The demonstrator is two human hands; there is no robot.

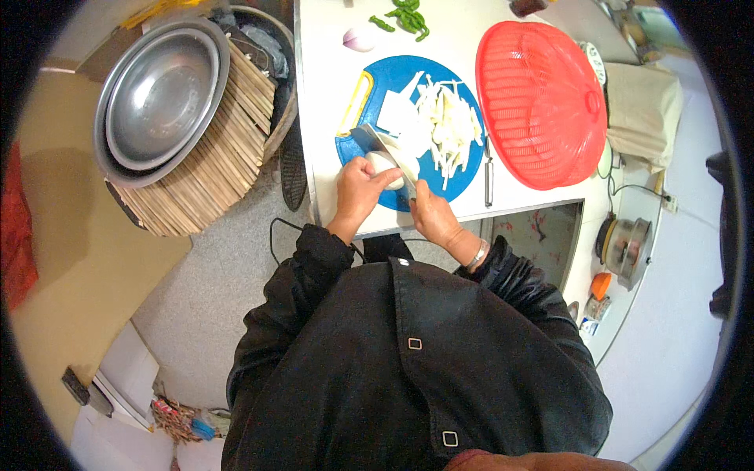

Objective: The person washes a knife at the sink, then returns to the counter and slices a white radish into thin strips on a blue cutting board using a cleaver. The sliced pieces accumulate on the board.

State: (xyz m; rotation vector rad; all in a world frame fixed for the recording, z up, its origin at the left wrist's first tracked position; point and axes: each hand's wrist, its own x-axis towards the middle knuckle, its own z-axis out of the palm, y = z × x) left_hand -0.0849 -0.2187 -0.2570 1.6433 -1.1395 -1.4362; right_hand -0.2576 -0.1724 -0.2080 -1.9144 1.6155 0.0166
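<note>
My left hand (357, 189) holds a pale, peeled piece of vegetable (383, 166) near the front left of a round blue cutting board (386, 70). In my right hand (435, 213) is the handle of a knife (372, 140), its broad blade angled away to the left across the board. The blade is against the vegetable, just beyond my left thumb. White slices (399, 112) lie past the blade, and a pile of cut white strips (450, 123) covers the board's right part. The board has a yellow-edged handle (355, 105).
A peeler-like metal tool (488, 179) lies right of the board, beside a red plastic mesh cover (539, 112). Beyond the board are green peppers (410, 17) and a piece of purple onion (359, 39). Metal basins (165, 97) rest on a slatted wooden lid (194, 197) at left.
</note>
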